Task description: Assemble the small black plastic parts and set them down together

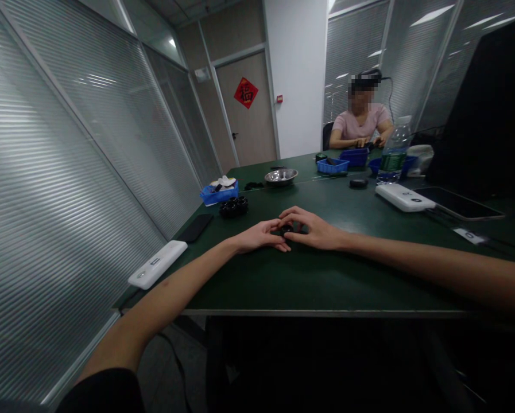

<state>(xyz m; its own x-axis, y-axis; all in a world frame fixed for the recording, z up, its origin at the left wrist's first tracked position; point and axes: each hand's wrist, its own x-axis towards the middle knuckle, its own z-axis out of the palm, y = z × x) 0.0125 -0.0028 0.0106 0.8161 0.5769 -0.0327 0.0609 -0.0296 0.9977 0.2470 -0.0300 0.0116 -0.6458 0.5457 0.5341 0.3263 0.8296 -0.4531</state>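
Observation:
Just above the green table, or resting on it, a small glossy black round part (287, 229) sits between my two hands. My left hand (260, 236) holds it from the left, its fingers closing against the side. From the right, my right hand (315, 228) curls around it, with thumb and fingers pinching it and the fingertips of both hands nearly meeting. Fingers cover much of the part, so its exact kind is not visible. Beyond my left hand stands a cluster of similar shiny black round pieces (233, 206).
On the green table (257, 287) are a steel bowl (281, 177), a blue basket (220, 193), a black phone (196, 228) and a white power bank (158, 264). To the right are another power bank (405, 197), a bottle (395, 152) and a tablet (459, 203). A person (360, 117) sits across.

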